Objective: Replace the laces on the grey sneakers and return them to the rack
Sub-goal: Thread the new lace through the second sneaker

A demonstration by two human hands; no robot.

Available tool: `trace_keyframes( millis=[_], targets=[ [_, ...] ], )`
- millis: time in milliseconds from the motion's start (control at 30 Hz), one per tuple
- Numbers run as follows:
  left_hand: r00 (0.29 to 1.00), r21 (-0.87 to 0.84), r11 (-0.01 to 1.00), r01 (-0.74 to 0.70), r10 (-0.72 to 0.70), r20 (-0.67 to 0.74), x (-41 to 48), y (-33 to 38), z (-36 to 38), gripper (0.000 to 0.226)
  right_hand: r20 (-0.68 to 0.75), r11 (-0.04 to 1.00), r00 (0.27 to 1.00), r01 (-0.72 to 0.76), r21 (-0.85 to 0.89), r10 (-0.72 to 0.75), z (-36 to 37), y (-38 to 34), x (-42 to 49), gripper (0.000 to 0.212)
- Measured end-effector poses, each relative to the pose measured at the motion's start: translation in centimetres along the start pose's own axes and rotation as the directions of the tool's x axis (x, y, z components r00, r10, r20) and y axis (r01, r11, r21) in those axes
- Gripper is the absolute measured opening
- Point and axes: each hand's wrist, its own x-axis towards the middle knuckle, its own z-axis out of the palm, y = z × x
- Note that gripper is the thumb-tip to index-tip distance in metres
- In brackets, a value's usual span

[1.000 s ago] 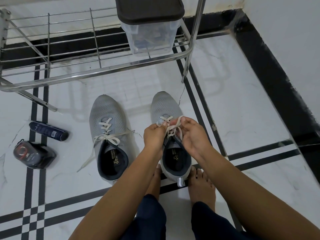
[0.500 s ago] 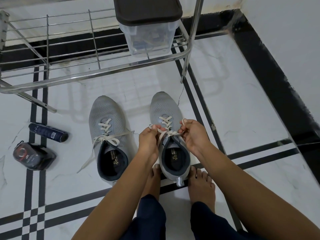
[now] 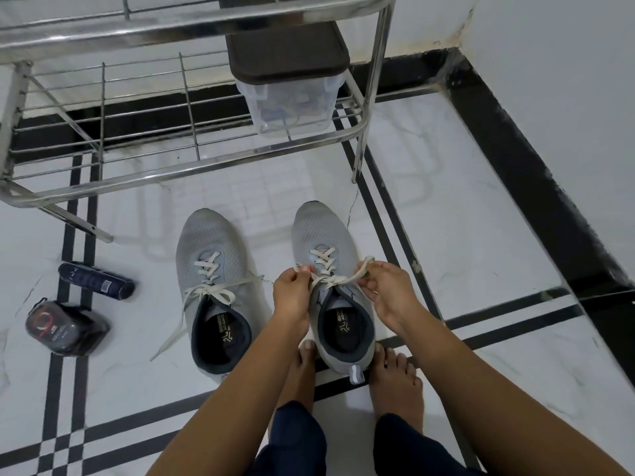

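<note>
Two sneakers (image 3: 213,255) stand just short of the rack (image 3: 192,166) edge, open floor (image 3: 464,218) rightward; left grip (image 3: 292,293) and right grip (image 3: 388,297) pinch one lace (image 3: 335,280) (right sneaker (image 3: 319,235)).

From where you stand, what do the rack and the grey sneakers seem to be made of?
The rack looks like polished steel tube and wire: bright, mirror-like glints. The grey sneakers look like matt knitted mesh, with tiny holes over the toes. Their laces seem flat woven cloth, off-white.
</note>
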Motion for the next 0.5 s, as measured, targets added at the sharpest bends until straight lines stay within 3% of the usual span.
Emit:
trace_keyframes(
  millis=[133,233,333,433,500],
  targets=[
    [0.998,0.125,0.990,-0.062,0.064,-0.011,-0.7,-0.5,-1.2,0.023,0.017,0.967,0.996,0.084,-0.239,-0.082,-1.3,0.9,-1.3,0.025],
    [1.000,0.199,0.980,-0.005,0.006,-0.003,-1.7,-0.7,-2.2,0.044,0.059,0.901,0.995,0.103,-0.421,-0.086,-1.7,1.2,-2.4,0.042],
    [0.997,0.260,0.966,0.004,-0.025,0.076,-2.8,-0.8,-2.9,0.023,0.118,0.866,0.992,0.089,-0.491,-0.035,-1.3,1.4,-3.0,0.044],
    [0.992,0.310,0.950,-0.040,0.000,0.125,-3.3,-1.5,-3.2,0.026,0.139,0.863,0.990,0.082,-0.498,-0.015,-0.2,1.3,-3.0,0.037],
    [0.990,0.325,0.942,-0.091,0.049,0.134,-3.2,-2.0,-3.8,0.042,0.167,0.865,0.986,0.101,-0.491,-0.020,1.0,1.4,-2.8,0.037]
  ],
)
